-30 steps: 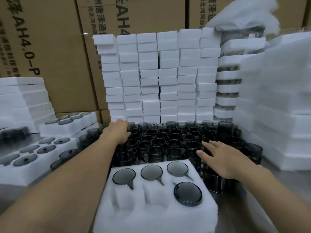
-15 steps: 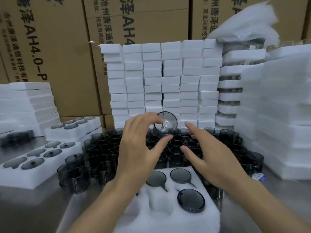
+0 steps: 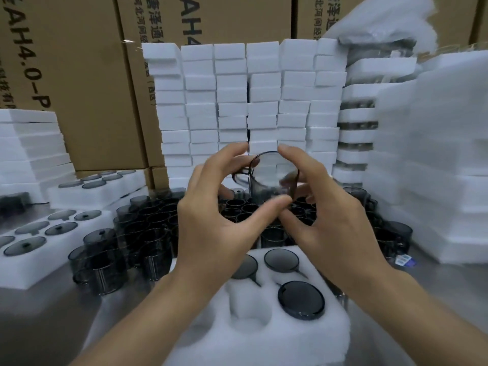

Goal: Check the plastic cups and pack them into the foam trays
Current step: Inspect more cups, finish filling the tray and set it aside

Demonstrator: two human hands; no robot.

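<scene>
Left hand (image 3: 211, 220) and right hand (image 3: 335, 223) pinch a seemingly tilted cup (image 3: 274, 178) aloft.

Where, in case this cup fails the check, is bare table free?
Bare table lies front-left, between the left foam tray and the near tray. The near tray's empty pockets are also free. Loose cups crowd the middle, below the held cup.

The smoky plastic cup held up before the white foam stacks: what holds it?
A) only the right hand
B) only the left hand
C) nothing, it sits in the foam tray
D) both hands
D: the left hand and the right hand both pinch the smoky plastic cup around its rim, above the loose cups.
</scene>
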